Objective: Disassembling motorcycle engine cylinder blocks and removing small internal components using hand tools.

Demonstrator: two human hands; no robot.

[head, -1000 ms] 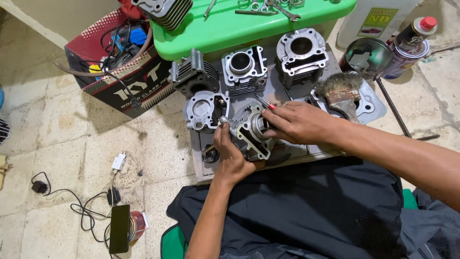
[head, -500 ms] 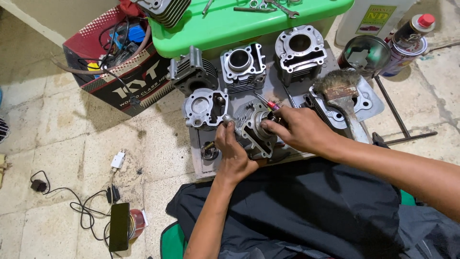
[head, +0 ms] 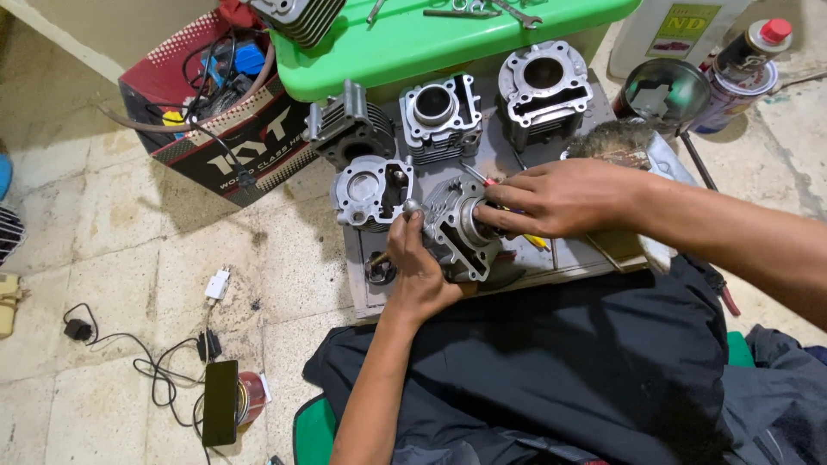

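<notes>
Hands come first. The left hand [head: 419,269] has its grip closed around a grey metal engine cylinder [head: 461,228], holding it from the near side, tipped on its side. The right hand [head: 560,196] comes in from the right. Its fingers are curled shut on the round end of the same cylinder, and a thin tool with a red and yellow handle [head: 491,183] pokes out from under that hand. The cylinder sits between both hands, just above the flat metal tabletop [head: 534,263].

Four more grey cylinders stand close by on the tabletop. One [head: 372,189] is just left of the held one. Three others [head: 439,112] stand in a row behind.

Behind them is a green plastic tub [head: 413,43] with wrenches [head: 482,10] lying on its lid. To the left, a cardboard box [head: 220,112] holds cables and hoses. To the right stand a round tin [head: 663,90], a spray can with a red cap [head: 745,65] and a white jug [head: 672,30].

On the floor [head: 86,215] lie a phone [head: 220,402] and a charger cable [head: 146,362].
</notes>
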